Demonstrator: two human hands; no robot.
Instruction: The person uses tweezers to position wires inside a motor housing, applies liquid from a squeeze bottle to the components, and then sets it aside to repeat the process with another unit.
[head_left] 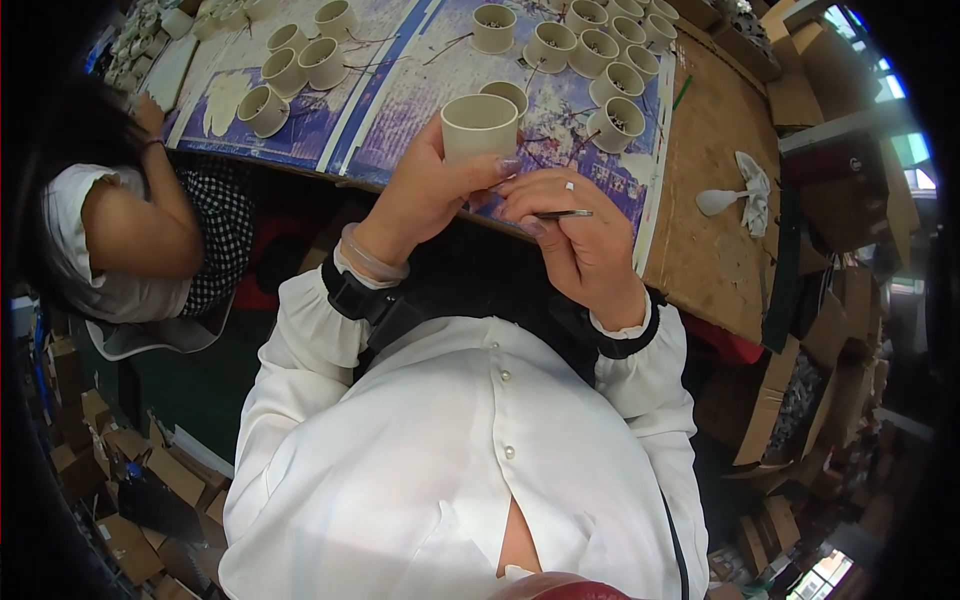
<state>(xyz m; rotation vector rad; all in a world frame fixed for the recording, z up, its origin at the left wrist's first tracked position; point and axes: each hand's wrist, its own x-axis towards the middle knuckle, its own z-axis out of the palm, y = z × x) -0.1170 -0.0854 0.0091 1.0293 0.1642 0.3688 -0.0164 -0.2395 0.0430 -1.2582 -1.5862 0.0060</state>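
My left hand (418, 195) is closed around a cream-coloured cup (479, 128), held upright over the table's near edge. Between the fingers of my right hand (592, 240) is a slim metal tool (566, 214); its far end is hidden, so its exact kind does not show. The right fingertips meet the left thumb just below the cup. Right behind the held cup stands another cream cup (508, 92). Nearby on the right, a similar cup (617, 125) contains small pale and dark bits, with a thin dark wire or twig beside it.
Several more cups (590, 52) crowd the far right of the paint-stained blue table (400, 125). Another group (285, 70) stands at the far left. A white spoon-like piece (716, 202) and a crumpled cloth (752, 180) lie on brown board. A person (140, 230) sits at my left.
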